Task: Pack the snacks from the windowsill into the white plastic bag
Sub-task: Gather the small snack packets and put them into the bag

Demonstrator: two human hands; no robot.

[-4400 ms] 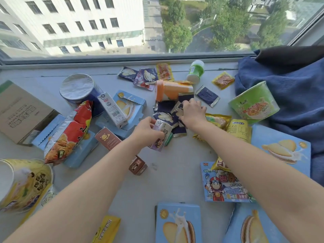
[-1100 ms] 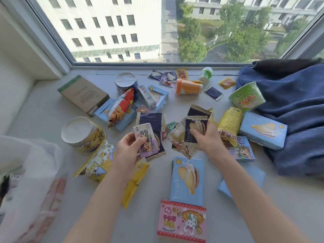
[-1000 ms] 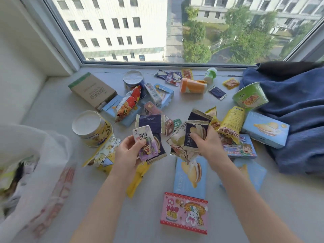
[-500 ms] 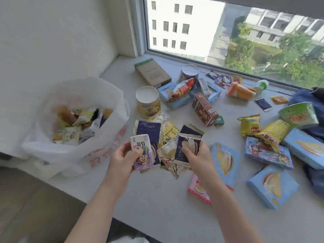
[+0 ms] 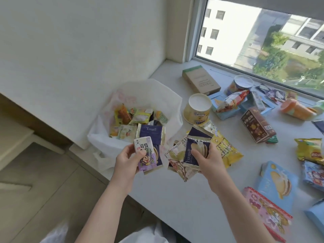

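Near: my left hand grips two items, small purple drink carton over one navy foil sachet. My right hand pinches fan of sachets, at least three; exact count unclear. I judge them light, thin, slippery foil, best pinched at crimped edges. Mid: white plastic bag, soft, mouth open, partly filled, at windowsill left end. Far: two tubs, brown box, blue boxes remain.
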